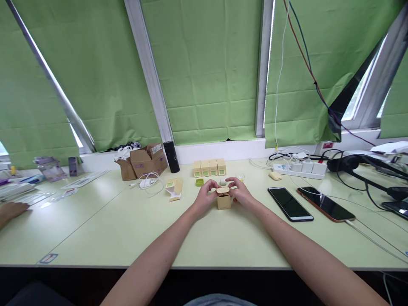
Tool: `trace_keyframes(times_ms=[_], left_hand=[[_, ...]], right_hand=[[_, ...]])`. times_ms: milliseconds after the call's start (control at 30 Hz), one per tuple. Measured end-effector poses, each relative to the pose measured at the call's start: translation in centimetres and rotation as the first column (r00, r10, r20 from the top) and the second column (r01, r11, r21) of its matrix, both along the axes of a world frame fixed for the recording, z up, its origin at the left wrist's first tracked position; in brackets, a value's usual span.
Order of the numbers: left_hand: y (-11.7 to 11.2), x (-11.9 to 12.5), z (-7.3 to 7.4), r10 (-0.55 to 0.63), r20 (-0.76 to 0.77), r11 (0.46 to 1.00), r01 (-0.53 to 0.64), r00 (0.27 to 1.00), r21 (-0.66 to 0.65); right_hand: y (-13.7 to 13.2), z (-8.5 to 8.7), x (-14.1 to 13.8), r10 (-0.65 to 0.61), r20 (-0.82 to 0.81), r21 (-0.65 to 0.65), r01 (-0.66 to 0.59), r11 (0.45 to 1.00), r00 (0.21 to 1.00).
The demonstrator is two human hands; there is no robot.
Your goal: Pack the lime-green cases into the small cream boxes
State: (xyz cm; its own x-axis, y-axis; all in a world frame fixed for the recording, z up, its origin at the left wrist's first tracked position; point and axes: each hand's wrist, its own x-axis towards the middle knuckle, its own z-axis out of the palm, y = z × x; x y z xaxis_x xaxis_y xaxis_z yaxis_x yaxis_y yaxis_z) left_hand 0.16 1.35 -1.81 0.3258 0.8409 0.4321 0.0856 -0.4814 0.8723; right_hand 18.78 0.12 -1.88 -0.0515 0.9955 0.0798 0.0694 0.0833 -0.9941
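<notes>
A small brown cardboard box (224,202) stands upright on the table in front of me, its top flap raised. My left hand (206,194) pinches it near the top on the left side. On the opposite side, the fingers of my right hand (239,191) are closed at the flap and upper edge. Just behind the hands are a small green case (199,182) and a small white object (222,182), partly hidden. Several matching small boxes (209,168) stand in a row farther back. An unfolded box (174,188) lies to the left.
A large open carton (148,160) and a black cylinder (171,157) stand back left. A white cable (147,182) lies before them. Two phones (290,204), a power strip (299,169) and headphones (366,170) occupy the right. Another person's hand (12,211) rests far left.
</notes>
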Motion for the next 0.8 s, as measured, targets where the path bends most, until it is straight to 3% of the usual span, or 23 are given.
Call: trace_keyframes(times_ms=[167, 267, 467, 800], left_hand=[[0.2, -0.1, -0.2, 0.002, 0.002, 1.0, -0.002, 1.0, -0.006], [0.3, -0.1, -0.3, 0.018, -0.01, 1.0, -0.018, 1.0, 0.017], [0.4, -0.2, -0.3, 0.026, -0.021, 0.999, -0.026, 0.999, 0.02], [0.3, -0.7, -0.2, -0.096, 0.122, 0.994, 0.1, 0.988, -0.033]], right_hand=[[0.1, 0.1, 0.3, -0.009, -0.039, 0.082, 0.012, 0.997, 0.999], [0.0, 0.3, 0.6, -0.015, -0.064, 0.21, 0.028, 0.977, 0.998], [-0.8, 0.7, 0.7, -0.067, 0.096, 0.546, 0.004, 0.838, 0.993], [-1.2, 0.4, 1.0, -0.199, 0.295, 0.703, -0.072, 0.707, 0.934]])
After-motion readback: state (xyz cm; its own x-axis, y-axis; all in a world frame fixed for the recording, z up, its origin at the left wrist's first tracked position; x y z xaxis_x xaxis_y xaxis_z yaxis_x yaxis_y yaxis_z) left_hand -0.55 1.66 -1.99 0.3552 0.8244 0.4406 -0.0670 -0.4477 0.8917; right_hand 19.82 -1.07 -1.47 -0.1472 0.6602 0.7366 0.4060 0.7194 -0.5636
